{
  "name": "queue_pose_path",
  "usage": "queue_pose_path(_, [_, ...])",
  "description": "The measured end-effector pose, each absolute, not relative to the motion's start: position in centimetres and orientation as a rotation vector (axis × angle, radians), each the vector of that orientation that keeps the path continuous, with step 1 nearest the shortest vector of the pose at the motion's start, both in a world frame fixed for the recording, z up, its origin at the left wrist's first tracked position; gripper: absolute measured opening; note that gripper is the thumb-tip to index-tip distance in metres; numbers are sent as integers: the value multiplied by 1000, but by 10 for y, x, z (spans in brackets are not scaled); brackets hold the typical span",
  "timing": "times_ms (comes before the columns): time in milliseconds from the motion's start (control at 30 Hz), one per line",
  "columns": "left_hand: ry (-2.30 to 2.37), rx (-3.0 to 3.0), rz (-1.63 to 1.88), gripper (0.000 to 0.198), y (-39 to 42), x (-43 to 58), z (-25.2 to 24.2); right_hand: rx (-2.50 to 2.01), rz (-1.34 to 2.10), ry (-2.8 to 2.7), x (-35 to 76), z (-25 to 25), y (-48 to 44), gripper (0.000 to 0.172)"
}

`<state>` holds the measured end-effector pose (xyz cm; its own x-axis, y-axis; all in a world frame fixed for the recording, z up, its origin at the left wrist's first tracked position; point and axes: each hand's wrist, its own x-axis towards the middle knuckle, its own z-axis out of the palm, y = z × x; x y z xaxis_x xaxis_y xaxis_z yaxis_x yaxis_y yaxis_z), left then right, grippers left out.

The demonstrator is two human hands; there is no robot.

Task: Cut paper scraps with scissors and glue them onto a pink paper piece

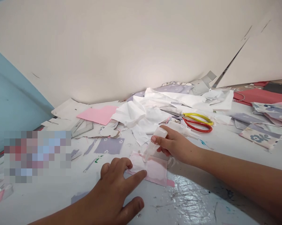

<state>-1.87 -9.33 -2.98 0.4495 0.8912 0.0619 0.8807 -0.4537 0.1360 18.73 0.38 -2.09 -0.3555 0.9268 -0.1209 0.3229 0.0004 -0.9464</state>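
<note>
My right hand (172, 143) is wrapped round a small whitish squeeze bottle (151, 149), tilted nozzle down. Its tip meets a pale pink piece of fabric or paper (157, 168) on the table; a white layer lies over the piece's left part. My left hand (122, 184) is spread, fingertips resting on the piece's left side and lower edge, thumb apart. A narrow pink strip (170, 183) sticks out at the piece's lower right corner. Just behind lies a lilac flowered square (110, 146).
Scissors (192, 121) with yellow and red handles lie beyond my right hand. Crumpled white cloth (141, 112), a pink sheet (97, 115) and card scraps line the wall. Patterned pieces (260, 136) and red sheets (265, 97) are at right. A blurred patch covers the left.
</note>
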Motion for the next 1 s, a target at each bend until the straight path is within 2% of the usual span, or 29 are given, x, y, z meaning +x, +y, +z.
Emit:
queue_pose_path(167, [1597, 2633, 188, 40, -93, -19, -31, -1285, 1389, -1720, 187, -18, 0, 60])
queue_pose_path(367, [1609, 2631, 189, 40, -94, -19, -32, -1398, 1367, -1691, 186, -15, -3, 67])
queue_pose_path(433, [1618, 2623, 180, 40, -94, -18, -32, -1392, 1368, -1734, 187, -14, -5, 62])
queue_pose_path(600, [1606, 2599, 209, 42, -93, -18, -30, -1273, 1207, -2029, 188, 0, -18, 33])
queue_pose_path(767, [1578, 2599, 216, 41, -93, -18, -28, -1126, 1026, -2273, 190, 13, -35, 30])
queue_pose_path(933, [1599, 2597, 195, 40, -94, -19, -29, -1181, 1073, -1913, 192, 2, -22, 29])
queue_pose_path(1000, [1599, 2618, 198, 40, -94, -20, -30, -1277, 1111, -1816, 192, -6, -12, 35])
